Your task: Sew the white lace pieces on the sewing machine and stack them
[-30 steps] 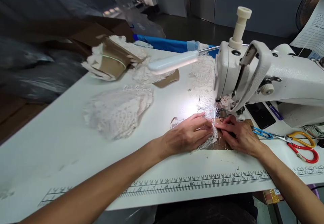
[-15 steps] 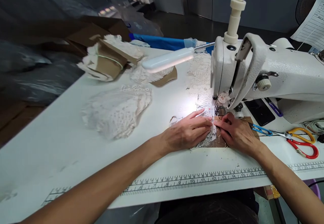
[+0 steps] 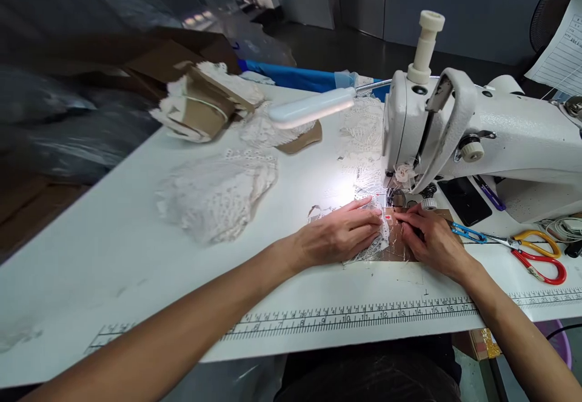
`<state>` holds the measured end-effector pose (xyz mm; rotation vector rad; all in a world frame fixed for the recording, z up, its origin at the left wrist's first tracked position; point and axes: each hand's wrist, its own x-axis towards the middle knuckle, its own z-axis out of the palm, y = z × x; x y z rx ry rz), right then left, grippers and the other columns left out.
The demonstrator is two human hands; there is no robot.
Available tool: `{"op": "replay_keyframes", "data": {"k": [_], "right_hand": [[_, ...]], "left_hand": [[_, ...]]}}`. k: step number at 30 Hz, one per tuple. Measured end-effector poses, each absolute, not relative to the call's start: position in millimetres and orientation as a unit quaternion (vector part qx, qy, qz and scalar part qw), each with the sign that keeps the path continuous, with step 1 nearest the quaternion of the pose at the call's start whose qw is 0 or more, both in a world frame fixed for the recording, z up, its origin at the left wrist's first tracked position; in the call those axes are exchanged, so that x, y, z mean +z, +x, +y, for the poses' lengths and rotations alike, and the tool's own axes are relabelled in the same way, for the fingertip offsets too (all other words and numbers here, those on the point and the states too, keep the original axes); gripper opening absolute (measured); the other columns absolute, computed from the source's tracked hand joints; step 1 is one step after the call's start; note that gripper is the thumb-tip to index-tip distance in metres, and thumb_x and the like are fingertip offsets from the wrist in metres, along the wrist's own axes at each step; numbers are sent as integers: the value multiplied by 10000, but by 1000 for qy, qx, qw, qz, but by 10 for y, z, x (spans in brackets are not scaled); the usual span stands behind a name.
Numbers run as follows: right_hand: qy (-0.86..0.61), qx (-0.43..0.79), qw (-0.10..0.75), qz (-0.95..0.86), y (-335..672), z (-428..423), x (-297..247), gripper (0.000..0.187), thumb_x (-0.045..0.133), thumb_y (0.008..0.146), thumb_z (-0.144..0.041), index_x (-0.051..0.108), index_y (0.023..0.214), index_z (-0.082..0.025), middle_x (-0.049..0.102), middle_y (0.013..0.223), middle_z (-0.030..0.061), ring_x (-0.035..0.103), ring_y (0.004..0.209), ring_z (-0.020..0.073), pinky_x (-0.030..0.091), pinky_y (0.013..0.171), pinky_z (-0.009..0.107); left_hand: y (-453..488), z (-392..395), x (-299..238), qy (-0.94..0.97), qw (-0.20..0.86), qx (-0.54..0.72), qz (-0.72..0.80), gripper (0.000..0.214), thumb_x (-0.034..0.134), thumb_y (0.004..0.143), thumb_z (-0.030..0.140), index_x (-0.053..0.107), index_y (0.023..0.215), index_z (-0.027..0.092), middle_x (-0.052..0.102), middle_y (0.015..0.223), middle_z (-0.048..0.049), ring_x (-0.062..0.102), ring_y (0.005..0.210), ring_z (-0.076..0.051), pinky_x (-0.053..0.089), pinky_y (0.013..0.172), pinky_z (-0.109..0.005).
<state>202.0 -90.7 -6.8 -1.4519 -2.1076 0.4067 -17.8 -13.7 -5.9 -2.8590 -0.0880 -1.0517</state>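
Observation:
My left hand point(image 3: 341, 235) lies flat over a strip of white lace point(image 3: 379, 247), its fingers stretched toward the needle area of the sewing machine point(image 3: 409, 129). The lace runs under and beyond the presser foot, in the bright lamp light. Just right of the lace, my right hand point(image 3: 431, 238) rests on a brown plate point(image 3: 400, 250), with its index finger pointing left and nothing visible held. A small red mark point(image 3: 388, 217) shows on the plate between the lace edge and that fingertip. The undersides of both hands are hidden.
A lace piece point(image 3: 218, 196) lies left on the white table point(image 3: 136, 293). Behind it are a tied lace bundle point(image 3: 195, 108) and a lamp point(image 3: 313, 108). At right lie a phone point(image 3: 466, 201), blue-handled snips point(image 3: 468, 232) and scissors point(image 3: 541, 265). A printed ruler point(image 3: 345, 320) follows the front edge.
My right hand's fingertips have drawn away from the lace edge, a little to the right, uncovering the red mark. My left hand stays on the lace. The whole view has shifted slightly.

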Motion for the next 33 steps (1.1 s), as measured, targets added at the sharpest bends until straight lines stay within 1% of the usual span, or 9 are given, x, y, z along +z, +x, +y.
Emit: {"op": "replay_keyframes", "data": {"k": [6,9,11,16,21,25,27,30,33], "right_hand": [[-539,141,307,-771,2028,-885,-95,310,461,946,-195,703,1140,-195,654,991,101,656,844,210,567,794,373],[-542,133,308,-770,2049,-878,-89,293,482,933,-199,718,1106,-182,659,921,97,654,788,208,573,758,370],[-535,137,306,-775,2054,-889,-63,300,492,922,-182,716,1123,-202,663,924,87,654,807,207,572,771,367],[-474,160,270,-822,2023,-955,-1,364,491,885,-123,725,1132,-252,626,1006,66,637,900,181,559,814,335],[-456,108,228,-854,2003,-973,-24,349,496,897,-138,722,1143,-239,593,1015,82,612,898,181,563,770,332],[-459,84,204,-861,2004,-972,-35,358,509,900,-139,700,1184,-246,588,1011,82,607,892,188,566,750,332],[-456,82,209,-861,2005,-974,-32,346,517,901,-136,704,1174,-237,588,1003,82,608,883,186,566,762,336],[-460,89,214,-857,2006,-973,-29,335,532,892,-134,718,1149,-243,592,1003,75,609,876,179,566,768,327],[-468,99,217,-851,2004,-969,-36,331,539,886,-142,731,1129,-257,593,1000,70,608,866,175,564,740,310]], "left_hand": [[-182,-128,-84,-942,54,-329,-34,209,422,993,92,580,869,148,685,892,-28,668,876,-106,566,1044,-387],[-189,-116,-103,-943,46,-327,-32,200,423,1000,105,592,899,142,692,916,-38,672,898,-112,567,1043,-387],[-194,-108,-120,-945,36,-324,-36,196,423,1002,112,601,928,143,696,925,-38,673,908,-115,566,1043,-398],[-196,-103,-138,-948,41,-311,-45,217,419,1001,106,622,937,150,700,923,-37,671,892,-117,565,1035,-407],[-193,-115,-111,-943,46,-328,-30,225,410,1003,105,617,919,136,701,931,-61,675,898,-130,568,1015,-389],[-198,-125,-71,-935,12,-351,-38,185,430,1004,123,604,945,142,703,903,-37,676,865,-121,565,1002,-387],[-203,-121,-49,-931,9,-360,-60,175,448,999,134,601,916,154,703,878,-22,667,820,-119,585,931,-380],[-209,-105,-27,-929,25,-355,-101,183,470,984,151,592,848,163,708,870,-24,631,729,-123,575,735,-342],[-212,-92,-26,-935,32,-340,-99,151,472,983,167,604,913,152,720,936,-48,618,736,-142,527,661,-324]]}}
